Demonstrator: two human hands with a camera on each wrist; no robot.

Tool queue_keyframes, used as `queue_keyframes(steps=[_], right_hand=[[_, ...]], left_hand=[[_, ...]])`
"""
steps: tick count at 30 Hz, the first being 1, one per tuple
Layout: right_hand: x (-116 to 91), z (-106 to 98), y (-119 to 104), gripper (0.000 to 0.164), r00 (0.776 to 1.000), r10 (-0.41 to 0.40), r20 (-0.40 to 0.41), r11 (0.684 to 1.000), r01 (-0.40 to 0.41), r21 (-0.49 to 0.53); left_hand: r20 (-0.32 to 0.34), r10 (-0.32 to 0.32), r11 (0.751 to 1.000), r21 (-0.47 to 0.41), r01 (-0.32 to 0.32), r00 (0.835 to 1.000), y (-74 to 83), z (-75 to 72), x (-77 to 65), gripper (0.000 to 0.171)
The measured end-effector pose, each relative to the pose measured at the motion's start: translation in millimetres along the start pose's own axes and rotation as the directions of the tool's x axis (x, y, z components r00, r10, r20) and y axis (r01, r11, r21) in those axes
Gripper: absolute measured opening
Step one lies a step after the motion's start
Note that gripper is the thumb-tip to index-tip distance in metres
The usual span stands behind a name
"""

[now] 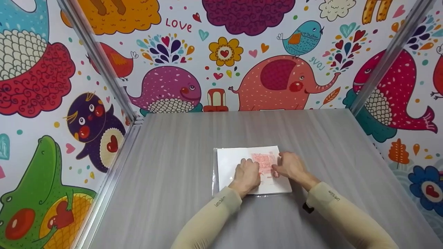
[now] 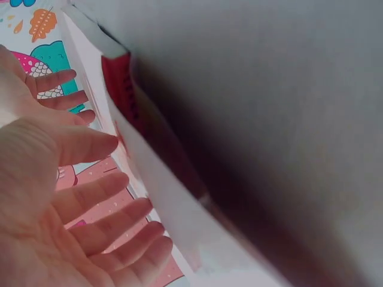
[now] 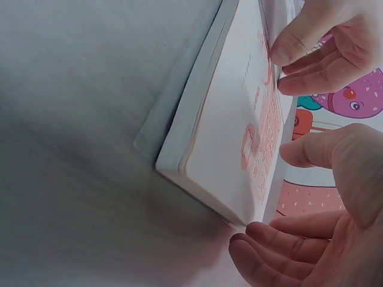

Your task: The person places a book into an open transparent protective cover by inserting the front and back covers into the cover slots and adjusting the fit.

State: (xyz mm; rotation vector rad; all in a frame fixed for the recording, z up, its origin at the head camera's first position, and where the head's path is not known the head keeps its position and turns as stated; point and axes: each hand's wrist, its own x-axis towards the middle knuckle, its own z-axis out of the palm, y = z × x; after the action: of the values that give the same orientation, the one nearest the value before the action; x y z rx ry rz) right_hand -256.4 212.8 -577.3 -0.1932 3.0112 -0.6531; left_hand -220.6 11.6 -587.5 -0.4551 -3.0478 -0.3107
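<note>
An open book [image 1: 229, 160] with white pages lies on the table, red print showing on its right-hand page. My left hand [image 1: 246, 175] rests on the book near its middle fold; in the left wrist view its fingers [image 2: 116, 209] are spread and lightly bent against the page. At the right edge of the book is my right hand [image 1: 293, 166]. The right wrist view shows its thumb [image 3: 311, 149] over the printed page and its other fingertips [image 3: 260, 236] by the book's outer corner, with a gap between them. Neither hand visibly grips a page.
A clear plastic cover edge [image 1: 215, 173] sticks out past the book's left side. Under it is a grey wood-grain table [image 1: 166, 180]. Walls with printed cartoon animals and metal frame posts [image 1: 104, 65] stand at the back and sides.
</note>
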Motion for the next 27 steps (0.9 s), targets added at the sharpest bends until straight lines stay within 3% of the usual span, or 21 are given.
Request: queue_keyframes(steps=[7,12,17,27], right_hand=[[-1,1,7,0.032,1.0,0.022,0.006,1.0,-0.021,-0.02],[0,4,12,0.031,0.998,0.051,0.021,0.999,-0.051,0.018],[0,4,14,0.033,0.997,0.077,0.031,0.996,-0.078,0.034],[5,-2,12,0.04,0.984,0.162,0.079,0.983,-0.167,0.071]], left_hand=[[0.014,0.035,0.999,0.0,-0.035,0.999,5.6,2.8,0.6,0.015],[0.059,0.022,0.998,-0.056,-0.019,0.998,7.8,3.0,1.1,0.016],[0.077,0.013,0.998,-0.069,-0.007,0.997,9.5,2.7,0.9,0.033],[0.106,-0.006,0.996,-0.093,0.016,0.994,13.1,1.4,-0.5,0.035]])
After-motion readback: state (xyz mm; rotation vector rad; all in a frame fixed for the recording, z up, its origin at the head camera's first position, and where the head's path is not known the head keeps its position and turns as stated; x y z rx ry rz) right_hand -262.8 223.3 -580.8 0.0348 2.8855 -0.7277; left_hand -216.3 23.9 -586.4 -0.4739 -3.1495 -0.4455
